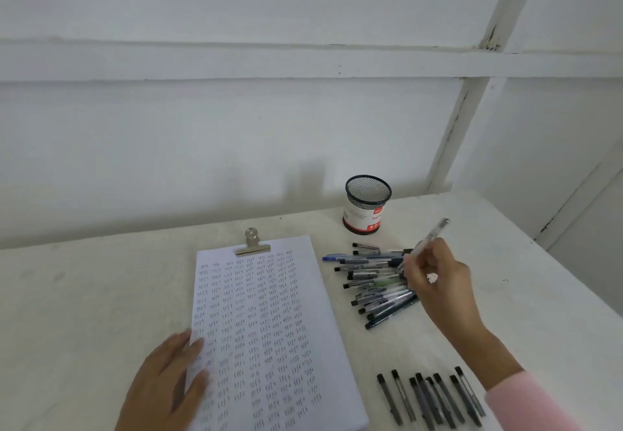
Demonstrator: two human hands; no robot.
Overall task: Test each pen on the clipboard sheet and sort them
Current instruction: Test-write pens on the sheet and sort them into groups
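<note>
Your right hand (438, 282) closed around a clear pen (425, 241) above the pile (374, 282) at right, so next you probably needed to test it on the sheet (269, 329) under your flat, open left hand (165, 383).

White table (101, 296), clipboard sheet (269, 329), mesh pen cup (366, 205), pen pile (374, 282), row of dark pens (428, 397)

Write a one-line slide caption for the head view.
Right hand lifts a pen from the pile while the left hand steadies the clipboard sheet.
</note>
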